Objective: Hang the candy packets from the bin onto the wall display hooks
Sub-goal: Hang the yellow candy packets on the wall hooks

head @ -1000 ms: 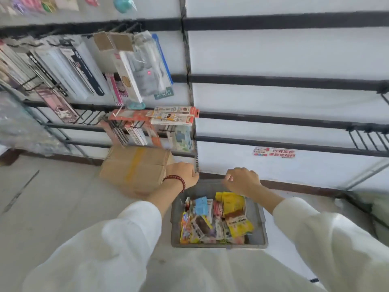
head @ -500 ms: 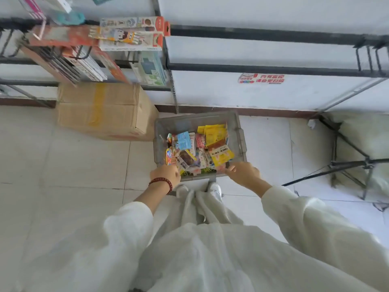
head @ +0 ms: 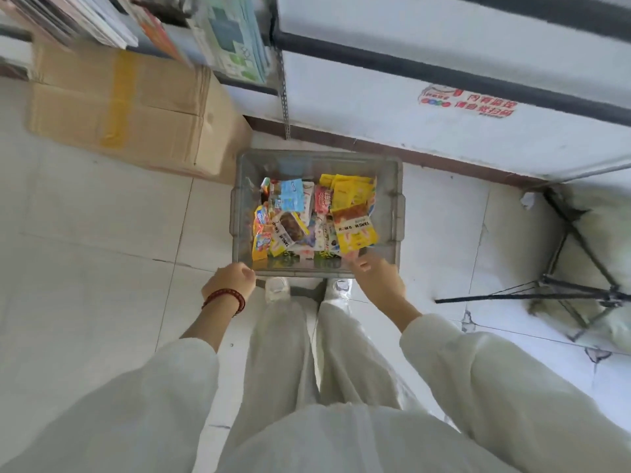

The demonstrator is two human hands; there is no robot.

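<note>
We look down on a white tiled floor (head: 85, 233) that meets a white wall (head: 375, 138) crossed by black rails. At far left a taped cardboard box (head: 129, 107) sits on the floor against the wall, with hanging goods (head: 235, 39) above its right end.

Our left hand (head: 230, 279), with a red bead bracelet (head: 225, 298) at the wrist, is curled in a loose fist at the near left corner of the bin (head: 317, 162). We cannot tell whether it grips the rim.

The grey bin stands on the floor just in front of our white shoes (head: 277, 288), close to the wall, and the candy packets (head: 293, 227) lie heaped inside it. A yellow packet (head: 355, 230) lies on top at the right of the heap.

Our right hand (head: 375, 273) reaches over the bin's near rim with its fingers stretched forward, holding nothing. The fingertips are at the yellow packet's lower edge, but blur hides whether they touch it. A red sticker (head: 467, 104) is on the wall above. At far right a black stand (head: 573, 288) lies on the floor.
</note>
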